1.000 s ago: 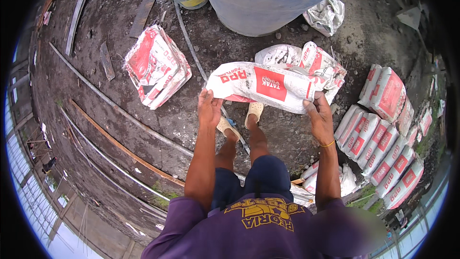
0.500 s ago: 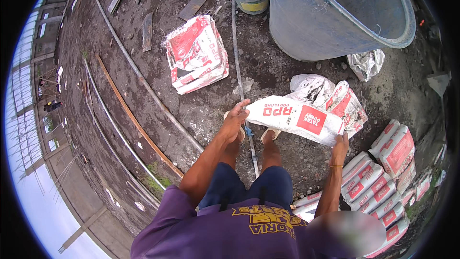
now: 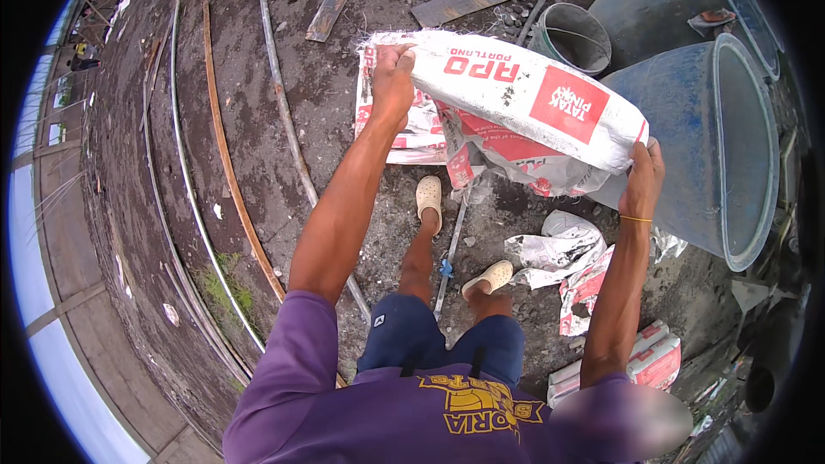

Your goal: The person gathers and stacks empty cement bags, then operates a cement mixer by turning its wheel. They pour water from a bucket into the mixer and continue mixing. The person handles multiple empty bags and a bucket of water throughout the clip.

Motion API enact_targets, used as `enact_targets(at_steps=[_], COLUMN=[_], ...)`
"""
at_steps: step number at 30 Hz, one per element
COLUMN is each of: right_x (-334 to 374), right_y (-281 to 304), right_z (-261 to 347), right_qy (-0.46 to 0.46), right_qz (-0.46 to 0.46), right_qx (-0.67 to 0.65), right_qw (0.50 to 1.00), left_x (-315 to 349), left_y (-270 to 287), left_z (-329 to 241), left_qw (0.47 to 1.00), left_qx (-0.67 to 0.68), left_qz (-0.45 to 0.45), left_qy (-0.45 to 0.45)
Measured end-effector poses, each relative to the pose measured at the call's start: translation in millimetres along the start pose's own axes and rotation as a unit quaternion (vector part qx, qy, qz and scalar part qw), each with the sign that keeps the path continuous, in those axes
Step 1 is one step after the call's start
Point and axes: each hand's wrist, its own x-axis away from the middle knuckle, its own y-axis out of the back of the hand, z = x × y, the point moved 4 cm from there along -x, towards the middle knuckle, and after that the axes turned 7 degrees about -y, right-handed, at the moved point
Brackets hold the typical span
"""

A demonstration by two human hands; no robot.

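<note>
An empty-looking white and red cement bag (image 3: 550,103) is stretched out between my two hands. My left hand (image 3: 394,84) is closed on its left end, and my right hand (image 3: 644,179) pinches its lower right corner. A loose, crumpled layer hangs under the bag's near edge. The bag's left end is above a flat stack of similar bags (image 3: 419,131) on the ground, covering much of it. Whether the two touch I cannot tell.
Blue plastic drums (image 3: 679,112) and a grey bucket (image 3: 577,39) stand at the right. Crumpled bags (image 3: 559,249) lie near my right foot, and packed bags (image 3: 655,357) sit beside my right arm. Long pipes (image 3: 279,86) and a wooden strip (image 3: 225,142) run along the ground at left.
Both hands have carried the bag forward, so its left end is now over the stack. My left foot has stepped forward. The view has shifted, and fewer packed bags show at right.
</note>
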Motion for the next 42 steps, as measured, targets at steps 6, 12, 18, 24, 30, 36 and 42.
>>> enact_targets(at_steps=[6, 12, 18, 24, 30, 36, 42], right_x=[-37.4, -71.0, -76.4, -42.0, -47.1, -7.8, 147.6], right_y=[-167.2, -264.7, -273.7, -252.2, -241.8, -187.2, 24.3], right_z=[70.6, -105.3, -332.3, -509.9, -536.8, -472.5, -488.1], right_qy=[0.019, -0.011, -0.085, -0.159, -0.241, -0.296, -0.425], right_qz=[0.001, 0.013, 0.007, 0.094, 0.104, 0.087, -0.085], right_qx=[0.02, 0.167, 0.379, 0.616, 0.612, 0.363, 0.29], right_qw=[1.0, 0.986, 0.922, 0.766, 0.746, 0.879, 0.854], left_x=[-99.5, -119.9, -51.9, 52.4, 40.3, -7.7, -2.7], left_y=[124.3, 211.6, 261.6, 276.7, 263.4, 233.0, 75.6], left_z=[-92.3, 45.8, 250.2, 438.2, 464.9, 385.1, 289.8], left_qw=[0.992, 0.983, 0.905, 0.769, 0.752, 0.609, 0.647], left_qx=[0.007, -0.158, -0.414, -0.609, -0.635, -0.74, -0.66], left_qz=[-0.004, -0.061, 0.005, 0.149, 0.135, 0.246, 0.367], left_qy=[-0.128, -0.067, -0.099, 0.125, 0.115, 0.144, -0.105])
